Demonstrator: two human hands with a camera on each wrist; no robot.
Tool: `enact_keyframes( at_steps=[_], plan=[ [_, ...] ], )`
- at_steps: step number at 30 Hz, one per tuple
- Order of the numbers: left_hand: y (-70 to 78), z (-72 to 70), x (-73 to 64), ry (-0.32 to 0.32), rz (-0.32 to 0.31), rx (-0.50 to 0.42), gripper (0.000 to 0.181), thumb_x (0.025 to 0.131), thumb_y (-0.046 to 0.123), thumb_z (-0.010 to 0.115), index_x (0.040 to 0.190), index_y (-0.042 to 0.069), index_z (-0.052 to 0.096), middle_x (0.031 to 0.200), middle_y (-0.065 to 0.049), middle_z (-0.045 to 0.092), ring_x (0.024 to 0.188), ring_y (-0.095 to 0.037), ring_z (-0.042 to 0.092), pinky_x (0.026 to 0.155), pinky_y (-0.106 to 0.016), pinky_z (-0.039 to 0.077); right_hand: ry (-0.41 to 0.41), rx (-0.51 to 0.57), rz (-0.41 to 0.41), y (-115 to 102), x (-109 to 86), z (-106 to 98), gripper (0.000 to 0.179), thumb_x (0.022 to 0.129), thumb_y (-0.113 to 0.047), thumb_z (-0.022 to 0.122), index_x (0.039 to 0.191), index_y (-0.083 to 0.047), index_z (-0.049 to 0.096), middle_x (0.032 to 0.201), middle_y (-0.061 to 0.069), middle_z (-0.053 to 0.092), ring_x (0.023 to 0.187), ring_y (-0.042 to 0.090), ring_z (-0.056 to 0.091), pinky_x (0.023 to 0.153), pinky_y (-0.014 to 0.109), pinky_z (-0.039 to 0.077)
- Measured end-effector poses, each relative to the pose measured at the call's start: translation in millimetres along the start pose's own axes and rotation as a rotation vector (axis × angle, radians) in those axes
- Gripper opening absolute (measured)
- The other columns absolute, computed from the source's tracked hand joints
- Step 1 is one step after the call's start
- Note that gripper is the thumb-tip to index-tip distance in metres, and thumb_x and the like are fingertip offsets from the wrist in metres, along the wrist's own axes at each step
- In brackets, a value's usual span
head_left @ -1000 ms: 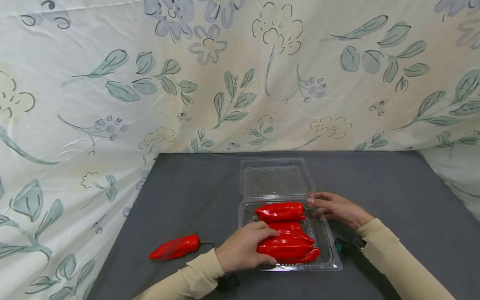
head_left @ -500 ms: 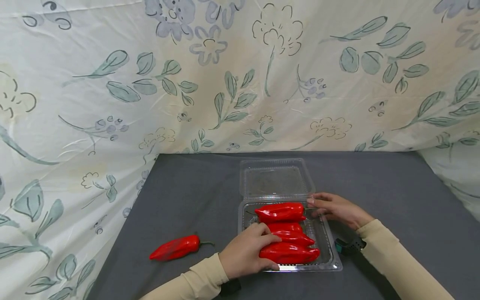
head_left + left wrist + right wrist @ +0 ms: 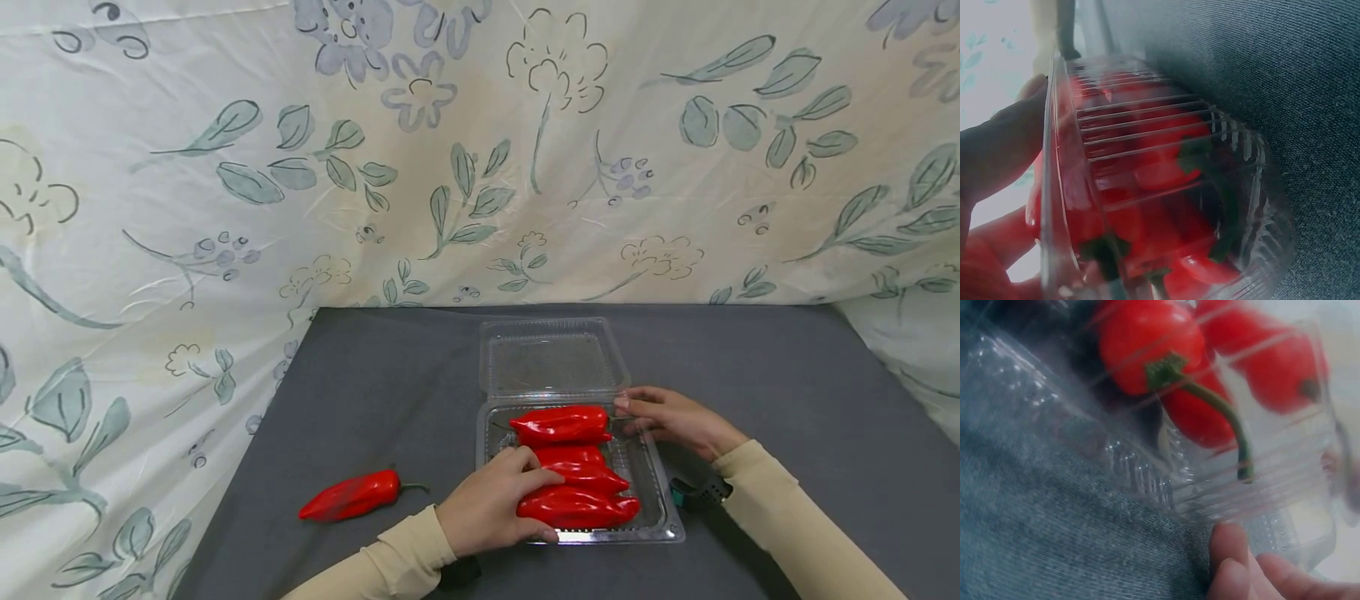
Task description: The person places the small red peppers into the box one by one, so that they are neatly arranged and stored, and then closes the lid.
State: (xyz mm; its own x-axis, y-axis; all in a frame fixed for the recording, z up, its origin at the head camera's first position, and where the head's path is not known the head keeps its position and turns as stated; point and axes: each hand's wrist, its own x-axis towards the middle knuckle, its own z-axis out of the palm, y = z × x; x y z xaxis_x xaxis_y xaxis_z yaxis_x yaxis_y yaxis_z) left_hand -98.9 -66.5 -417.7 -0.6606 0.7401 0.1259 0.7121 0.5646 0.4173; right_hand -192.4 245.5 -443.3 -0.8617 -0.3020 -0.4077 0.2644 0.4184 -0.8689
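A clear plastic clamshell container (image 3: pixel 667 523) lies with its lid folded back, several glossy red peppers (image 3: pixel 562 424) side by side in its base. At the near left side, my left hand (image 3: pixel 498 504) holds the left part of the front red pepper (image 3: pixel 581 507), thumb at the container's front rim and fingers over the peppers. My right hand (image 3: pixel 675 417) pinches the container's far right corner near the hinge. In the right wrist view, its fingertips (image 3: pixel 1229 544) are close against the ribbed wall below a pepper's green stem (image 3: pixel 1222 409). The left wrist view shows stems (image 3: pixel 1229 200) through the clear wall.
Another red pepper (image 3: pixel 352 497) lies on the grey cloth-covered table (image 3: pixel 390 392) to the left of the container. Behind it, the clear lid (image 3: pixel 551 358) is flat on the table. A floral curtain (image 3: pixel 450 167) hangs along the back and left.
My left hand has shifted slightly right, and the front pepper has turned and settled lower at the container's near side. The right hand stays in place.
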Motion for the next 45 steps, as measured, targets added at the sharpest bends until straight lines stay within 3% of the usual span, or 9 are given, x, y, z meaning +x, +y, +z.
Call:
enact_keyframes(
  at_steps=[6, 11, 16, 23, 26, 29, 34, 40, 45],
  plan=[
    [-0.2, -1.6, -0.7, -0.003, -0.014, -0.008, 0.051, 0.078, 0.043, 0.077, 0.122, 0.022, 0.064, 0.103, 0.007, 0.055, 0.090, -0.003, 0.045, 0.067, -0.010, 0.038, -0.006, 0.011, -0.008, 1, 1.7, -1, 0.071, 0.094, -0.043, 0.058, 0.142, 0.004, 0.034, 0.136, 0.022, 0.048, 0.102, 0.023, 0.063, 0.084, 0.035, 0.051],
    [-2.2, -7.0, -4.4, 0.067, 0.000, -0.032, 0.044, 0.082, 0.040, 0.075, 0.121, 0.021, 0.064, 0.103, 0.006, 0.055, 0.090, -0.004, 0.046, 0.070, -0.011, 0.040, -0.016, 0.023, -0.023, 3, 1.1, -5, 0.068, 0.096, -0.040, 0.056, 0.142, 0.004, 0.033, 0.137, 0.022, 0.048, 0.103, 0.023, 0.063, 0.084, 0.034, 0.051],
    [-7.5, -18.9, -11.5, 0.137, -0.032, -0.115, 0.040, 0.084, 0.036, 0.074, 0.119, 0.019, 0.065, 0.105, 0.003, 0.058, 0.093, -0.006, 0.049, 0.076, -0.015, 0.045, -0.013, 0.022, -0.018, 3, -1.2, -6, 0.069, 0.096, -0.041, 0.056, 0.142, 0.004, 0.033, 0.136, 0.021, 0.049, 0.103, 0.022, 0.063, 0.083, 0.034, 0.051],
    [-30.5, -37.4, -28.2, 0.310, -0.026, -0.115, 0.040, 0.082, 0.028, 0.077, 0.119, 0.020, 0.065, 0.110, 0.006, 0.058, 0.103, -0.009, 0.053, 0.086, -0.026, 0.050, -0.017, 0.028, -0.025, 5, -1.9, -7, 0.068, 0.096, -0.040, 0.055, 0.142, 0.004, 0.032, 0.133, 0.019, 0.051, 0.103, 0.022, 0.063, 0.084, 0.034, 0.051],
    [-47.3, -44.8, -35.8, 0.381, -0.082, -0.065, 0.041, 0.080, 0.028, 0.078, 0.118, 0.021, 0.065, 0.110, 0.008, 0.057, 0.103, -0.008, 0.053, 0.083, -0.029, 0.050, -0.020, 0.046, -0.025, 5, -1.6, -7, 0.068, 0.096, -0.039, 0.055, 0.143, 0.005, 0.031, 0.133, 0.018, 0.052, 0.102, 0.022, 0.063, 0.083, 0.034, 0.051],
    [-65.5, -50.7, -47.2, 0.429, -0.157, -0.010, 0.041, 0.081, 0.030, 0.077, 0.119, 0.023, 0.064, 0.111, 0.008, 0.057, 0.101, -0.010, 0.055, 0.080, -0.032, 0.050, -0.017, 0.057, -0.021, 6, -1.5, -8, 0.068, 0.097, -0.039, 0.055, 0.143, 0.006, 0.031, 0.131, 0.017, 0.053, 0.101, 0.022, 0.062, 0.081, 0.034, 0.051],
    [-92.7, -53.4, -75.8, 0.434, -0.253, 0.025, 0.046, 0.082, 0.035, 0.076, 0.124, 0.026, 0.060, 0.114, 0.007, 0.056, 0.101, -0.014, 0.057, 0.077, -0.034, 0.049, -0.027, 0.066, -0.024, 8, -0.6, -6, 0.068, 0.097, -0.039, 0.054, 0.142, 0.006, 0.032, 0.131, 0.017, 0.053, 0.101, 0.022, 0.062, 0.082, 0.034, 0.051],
    [-109.6, -48.5, -109.9, 0.409, -0.280, -0.018, 0.055, 0.079, 0.037, 0.078, 0.128, 0.026, 0.057, 0.115, 0.002, 0.057, 0.100, -0.018, 0.058, 0.074, -0.034, 0.051, -0.033, 0.078, -0.024, 10, 0.3, -3, 0.067, 0.097, -0.037, 0.054, 0.141, 0.007, 0.032, 0.131, 0.017, 0.053, 0.100, 0.022, 0.062, 0.081, 0.035, 0.051],
    [-116.1, -45.7, -134.5, 0.428, -0.296, 0.037, 0.056, 0.072, 0.030, 0.084, 0.123, 0.018, 0.062, 0.109, -0.002, 0.059, 0.089, -0.018, 0.058, 0.067, -0.030, 0.050, -0.042, 0.091, -0.043, 9, 1.2, -2, 0.066, 0.098, -0.036, 0.053, 0.142, 0.008, 0.030, 0.132, 0.019, 0.052, 0.100, 0.022, 0.062, 0.082, 0.035, 0.052]
  ],
)
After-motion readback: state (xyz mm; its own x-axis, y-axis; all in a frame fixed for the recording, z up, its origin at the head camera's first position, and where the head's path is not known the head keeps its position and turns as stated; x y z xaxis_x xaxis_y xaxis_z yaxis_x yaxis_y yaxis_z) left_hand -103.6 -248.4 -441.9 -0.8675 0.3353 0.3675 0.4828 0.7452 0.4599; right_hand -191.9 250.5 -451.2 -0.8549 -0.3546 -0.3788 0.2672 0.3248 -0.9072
